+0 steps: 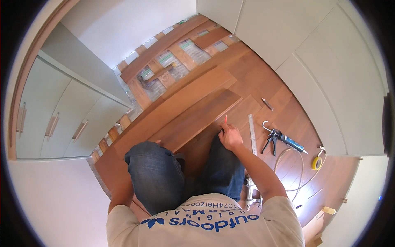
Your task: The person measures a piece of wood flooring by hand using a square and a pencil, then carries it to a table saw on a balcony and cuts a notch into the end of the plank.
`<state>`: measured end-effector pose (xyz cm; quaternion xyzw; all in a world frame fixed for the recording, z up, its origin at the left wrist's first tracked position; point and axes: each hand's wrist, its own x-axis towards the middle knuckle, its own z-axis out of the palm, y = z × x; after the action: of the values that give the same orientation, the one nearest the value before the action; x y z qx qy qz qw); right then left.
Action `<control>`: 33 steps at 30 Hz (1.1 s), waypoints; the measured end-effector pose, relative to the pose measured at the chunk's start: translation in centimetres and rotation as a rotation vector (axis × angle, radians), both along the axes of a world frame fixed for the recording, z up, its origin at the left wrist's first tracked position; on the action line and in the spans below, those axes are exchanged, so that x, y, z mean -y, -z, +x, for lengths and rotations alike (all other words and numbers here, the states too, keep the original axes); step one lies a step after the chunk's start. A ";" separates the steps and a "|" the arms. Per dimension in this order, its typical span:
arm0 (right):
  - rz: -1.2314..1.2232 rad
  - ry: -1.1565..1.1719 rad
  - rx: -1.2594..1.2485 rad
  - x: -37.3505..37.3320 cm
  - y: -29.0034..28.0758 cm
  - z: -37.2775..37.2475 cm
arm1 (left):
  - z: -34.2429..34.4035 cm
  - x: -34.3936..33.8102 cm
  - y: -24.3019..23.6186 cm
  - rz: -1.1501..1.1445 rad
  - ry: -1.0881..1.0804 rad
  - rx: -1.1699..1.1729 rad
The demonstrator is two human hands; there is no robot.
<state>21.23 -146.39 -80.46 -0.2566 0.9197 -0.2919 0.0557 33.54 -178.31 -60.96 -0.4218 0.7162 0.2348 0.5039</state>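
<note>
My right hand (231, 136) holds a red pencil (225, 119), tip up, at the near edge of a loose wooden plank (196, 116) beside my right knee. My left hand (158, 142) is mostly hidden behind my left knee; only fingertips show at that plank's near side. A longer plank (193, 86) lies just beyond. A steel ruler (252, 133) lies right of my right hand, next to a caulking gun (284, 138). A small dark tool (267, 104) lies on the laid floor above them.
A half-covered subfloor with wooden strips (181, 55) spans the far side. Cabinets (68, 109) stand left, pale panels (321, 74) right. A nail gun (251, 193) with a coiled hose (289, 190), yellow tape (316, 163) and a small pale block (329, 210) lie right.
</note>
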 end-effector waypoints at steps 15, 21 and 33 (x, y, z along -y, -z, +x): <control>0.054 -0.045 0.036 2.9 0.8 0.8 | -7.3 6.8 10.6 -0.308 0.491 -1.171; 0.041 -0.040 0.052 3.7 -0.6 0.4 | -13.2 8.6 14.6 -0.441 0.571 -1.287; 0.107 0.135 0.079 2.1 0.5 -2.5 | -22.7 10.3 24.1 -0.253 0.519 -1.204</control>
<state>18.75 -148.51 -81.00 -0.1791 0.9463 -0.2553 0.0857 10.87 -188.57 -85.06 -0.0869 0.9729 0.2144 0.0030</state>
